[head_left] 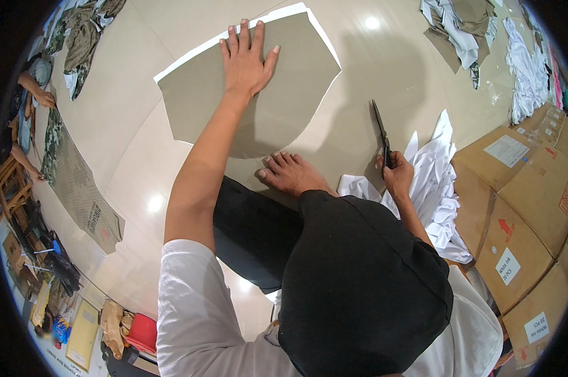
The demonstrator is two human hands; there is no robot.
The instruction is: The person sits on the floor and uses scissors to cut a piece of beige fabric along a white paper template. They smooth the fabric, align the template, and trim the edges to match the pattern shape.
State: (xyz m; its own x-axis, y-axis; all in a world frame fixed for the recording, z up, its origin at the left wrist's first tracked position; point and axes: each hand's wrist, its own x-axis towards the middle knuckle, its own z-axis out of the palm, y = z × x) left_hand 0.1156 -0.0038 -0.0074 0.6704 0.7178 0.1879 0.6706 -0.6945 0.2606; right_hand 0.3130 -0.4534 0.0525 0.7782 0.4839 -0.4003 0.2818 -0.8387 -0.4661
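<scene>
"Left grip [245, 72] first: how was it set?"

"Palm down on the brown panel [303, 69], fingers spread and thumb apart, toward the panel's far edge, where a strip of white showed."

"And the panel itself?"

"It lay flat on the glossy floor [139, 163]. The person's bare foot [293, 174] stood at its near edge; whether the toes touched it could not be told."

"What about the right grip [396, 176]?"

"To the right of the panel, closed around the handles of black scissors [384, 135], whose blades pointed away from the person."

"Anything else nearby?"

"Crumpled white cloth [438, 195] lay right of the panel, just beside the right grip, with cardboard boxes [532, 195] farther right. Well left of the panel lay a camouflage piece [76, 182], another person's hand [45, 98] near its edge."
</scene>
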